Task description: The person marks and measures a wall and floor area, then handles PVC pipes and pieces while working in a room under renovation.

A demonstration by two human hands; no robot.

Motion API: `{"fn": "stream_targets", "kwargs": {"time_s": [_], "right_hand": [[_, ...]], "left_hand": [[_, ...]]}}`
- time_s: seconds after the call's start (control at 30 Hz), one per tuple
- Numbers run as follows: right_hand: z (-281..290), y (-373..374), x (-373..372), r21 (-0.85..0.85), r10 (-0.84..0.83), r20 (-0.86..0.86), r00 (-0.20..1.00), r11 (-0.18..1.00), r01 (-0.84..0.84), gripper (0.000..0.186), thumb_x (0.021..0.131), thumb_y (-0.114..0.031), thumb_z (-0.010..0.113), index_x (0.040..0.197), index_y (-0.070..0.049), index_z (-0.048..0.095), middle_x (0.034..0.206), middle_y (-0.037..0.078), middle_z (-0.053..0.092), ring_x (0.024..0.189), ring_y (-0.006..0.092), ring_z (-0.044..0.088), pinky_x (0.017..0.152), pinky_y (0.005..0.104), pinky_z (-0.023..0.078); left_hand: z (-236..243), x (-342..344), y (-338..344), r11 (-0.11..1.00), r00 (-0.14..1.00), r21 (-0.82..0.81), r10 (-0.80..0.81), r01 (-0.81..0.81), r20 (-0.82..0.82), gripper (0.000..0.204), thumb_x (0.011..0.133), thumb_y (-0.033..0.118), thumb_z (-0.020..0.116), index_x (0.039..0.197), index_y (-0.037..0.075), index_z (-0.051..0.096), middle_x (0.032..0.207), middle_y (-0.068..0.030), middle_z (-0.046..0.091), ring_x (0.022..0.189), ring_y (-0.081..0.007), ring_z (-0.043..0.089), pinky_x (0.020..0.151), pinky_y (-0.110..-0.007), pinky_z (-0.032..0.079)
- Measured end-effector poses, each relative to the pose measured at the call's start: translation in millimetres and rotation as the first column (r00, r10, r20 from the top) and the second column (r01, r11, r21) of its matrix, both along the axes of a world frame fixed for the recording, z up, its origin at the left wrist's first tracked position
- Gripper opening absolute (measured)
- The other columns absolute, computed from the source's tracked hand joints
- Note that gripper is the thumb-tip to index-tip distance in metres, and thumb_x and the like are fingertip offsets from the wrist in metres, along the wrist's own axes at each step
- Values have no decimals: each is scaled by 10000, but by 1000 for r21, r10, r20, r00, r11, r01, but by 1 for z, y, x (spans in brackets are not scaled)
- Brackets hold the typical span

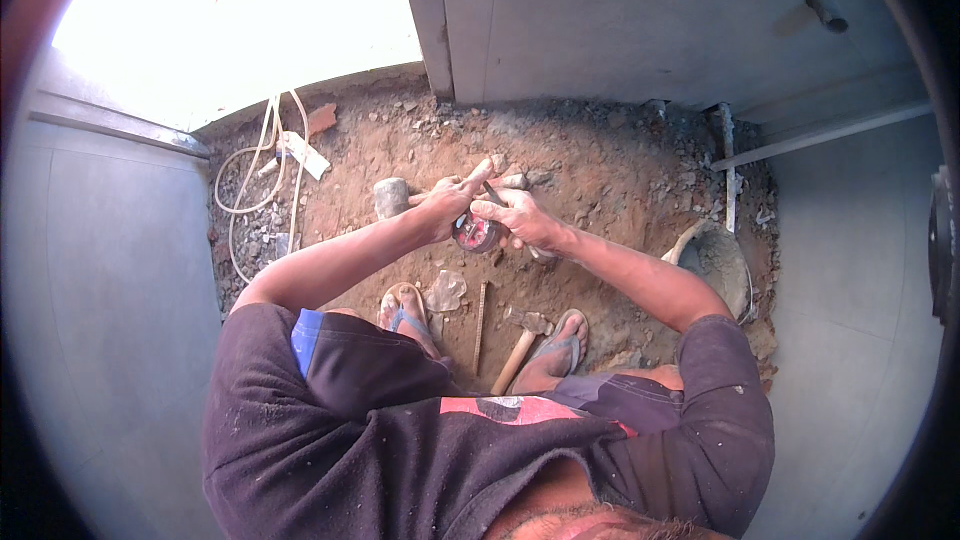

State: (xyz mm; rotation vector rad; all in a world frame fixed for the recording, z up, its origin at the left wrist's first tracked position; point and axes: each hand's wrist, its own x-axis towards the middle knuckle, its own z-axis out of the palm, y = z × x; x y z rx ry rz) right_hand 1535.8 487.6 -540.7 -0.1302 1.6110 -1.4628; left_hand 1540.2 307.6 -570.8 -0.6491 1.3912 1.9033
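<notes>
My left hand (450, 202) and my right hand (522, 220) meet over the dirt at centre around a short dark bar (492, 192). My right fingers close on it, thumb on top. My left hand has some fingers reaching forward; what it grips is partly hidden. A round red-and-black object (476, 232), perhaps a tape measure, sits just below both hands. A grey mallet head (390, 198) lies beside my left wrist. Near my sandalled feet are a hammer with a wooden handle (517, 350), a thin rod (481, 325) and crumpled plastic (446, 290).
A bucket with grey residue (712, 270) stands at the right. Pale hoses (250, 208) loop over rubble at the left. Grey panels (840, 270) flank the dirt floor, a pale bar (820, 135) crosses the back right, and a bright opening (240, 20) is at the back left.
</notes>
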Motion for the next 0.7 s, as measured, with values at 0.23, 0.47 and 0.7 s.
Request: {"fn": "stream_targets", "kwargs": {"time_s": [0.23,0.47,0.7], "right_hand": [[-9,9,-5,27,-54,-2,999,998,54,506,903,-293,634,1322,-22,552,912,6,657,612,36,561,411,200,409],[-15,31,-11,97,-236,43,971,968,231,315,921,-303,560,1096,-61,658,745,10,656,515,49,538,403,219,379],[-22,33,-11,63,-261,22,965,964,259,256,925,-287,572,1045,-65,618,779,30,661,520,58,551,388,201,376]], "left_hand": [[-21,-7,-5,967,964,-224,-168,120,-206,688,958,545,583,1295,-47,488,1174,-182,626,1072,-270,625,881,-391,523],[-80,3,-77,128,211,-990,-971,50,-115,578,874,399,670,1287,30,503,1200,-176,579,1184,-350,532,1010,-469,382],[-96,-1,-102,26,173,-994,-985,104,-7,286,945,230,504,1177,71,555,1133,-155,639,1093,-318,617,983,-464,405]]}}
